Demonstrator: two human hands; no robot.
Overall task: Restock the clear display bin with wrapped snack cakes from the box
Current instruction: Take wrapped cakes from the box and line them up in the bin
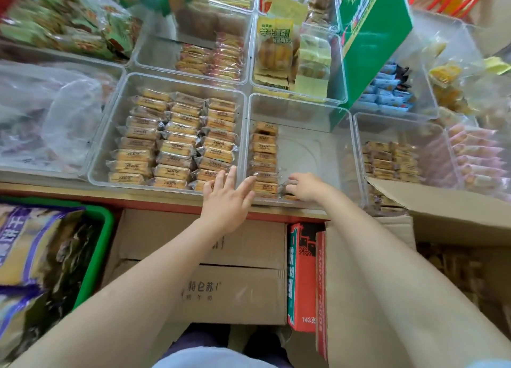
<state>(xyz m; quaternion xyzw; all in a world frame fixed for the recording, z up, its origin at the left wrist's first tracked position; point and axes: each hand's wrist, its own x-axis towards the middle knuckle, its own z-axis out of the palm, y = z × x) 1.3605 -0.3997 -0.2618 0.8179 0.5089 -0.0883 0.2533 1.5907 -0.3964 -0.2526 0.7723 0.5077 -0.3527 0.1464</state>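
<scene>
Placement matters here: the right hand (302,186), fingers curled round a wrapped snack cake (287,188), should seat it beside the existing column in the clear display bin (304,110), while the flat, empty left hand (226,199) steadies that column.

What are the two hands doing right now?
Left hand: open, fingers straight, holding nothing.
Right hand: fingers curled on a wrapped snack cake.
</scene>
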